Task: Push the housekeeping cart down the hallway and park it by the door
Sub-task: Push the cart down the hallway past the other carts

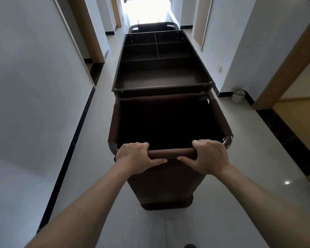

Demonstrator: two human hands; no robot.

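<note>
A long dark brown housekeeping cart point(220, 115) stands lengthwise in the hallway, pointing away from me. Its near end is an open fabric bag on a tubular frame; beyond that lies a top tray point(161, 81) split into several compartments with nothing in them. My left hand point(136, 158) and my right hand point(209, 157) both wrap the near padded handle bar point(172, 153), fingers over the top, thumbs underneath. A wooden door frame point(286, 68) opens on the right beside the cart.
White walls with black skirting close in on both sides. Further doorways point(86, 24) line the left and right. A small white bucket point(238, 96) sits on the floor by the right wall corner. Glossy light floor runs toward a bright far end.
</note>
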